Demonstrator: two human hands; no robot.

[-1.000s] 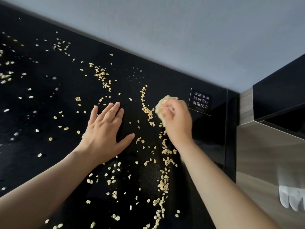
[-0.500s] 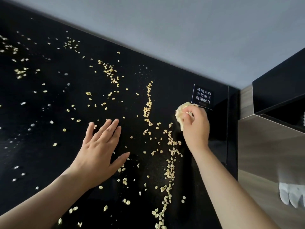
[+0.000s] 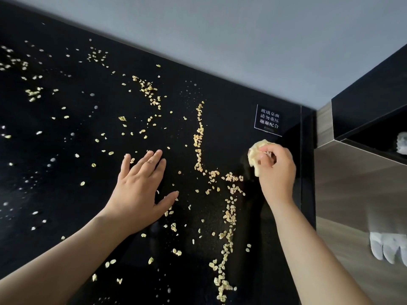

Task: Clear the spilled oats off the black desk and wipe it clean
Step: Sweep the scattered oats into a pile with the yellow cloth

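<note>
Your left hand lay flat on the black desk, fingers straight and spread, among scattered oats. Your right hand gripped a crumpled pale-yellow cloth at the desk's far right, just beside the white-lettered sign. A ragged line of oats ran between your hands.

We see a glossy black desk strewn with oats: loose flakes across its left part and a thicker ridge running front to back on the right. A small dark sign with white characters sits near the far right corner. Just beside it, our right hand holds a crumpled yellowish cloth against the top.
</note>
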